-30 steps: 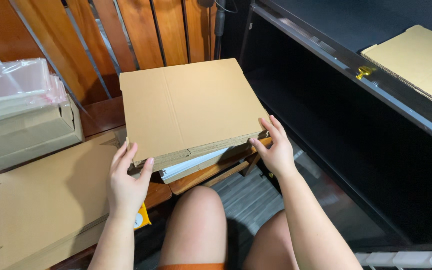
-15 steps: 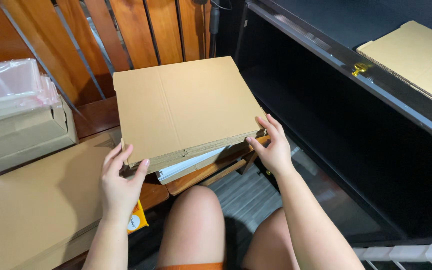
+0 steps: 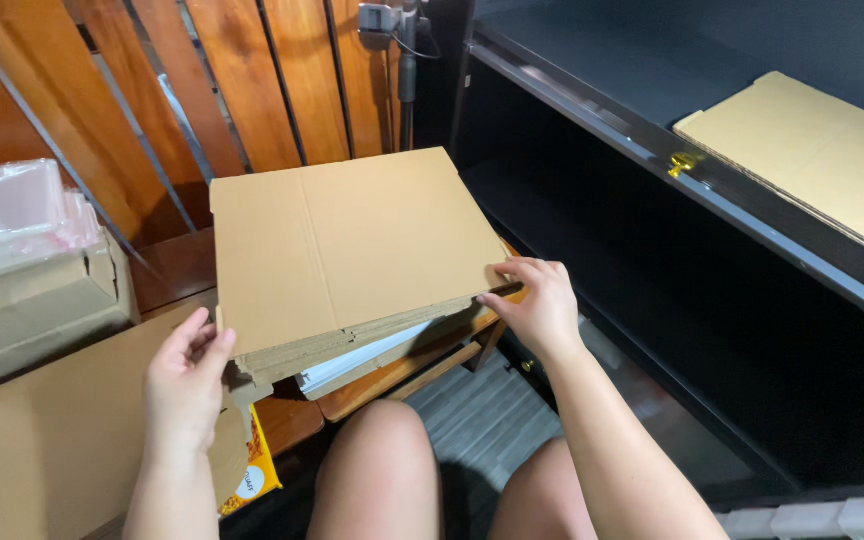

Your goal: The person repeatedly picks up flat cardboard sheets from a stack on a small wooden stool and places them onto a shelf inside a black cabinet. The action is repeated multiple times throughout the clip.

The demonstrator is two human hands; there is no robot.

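Head view shows your stack of flattened cardboard sheets (image 3: 352, 245) lying on the wooden tabletop (image 3: 392, 375), with white sheets (image 3: 352, 362) poking out beneath it. Your left hand (image 3: 184, 385) rests open-palmed against the stack's near left corner, gripping nothing, while your right hand (image 3: 537, 305) pinches the near right corner between fingers and thumb. Left of the stack sits a cardboard box (image 3: 37, 310) topped with clear plastic bags (image 3: 7, 215), and to the right stands a dark shelf unit (image 3: 692, 290) with another cardboard sheet (image 3: 812, 160) on top.
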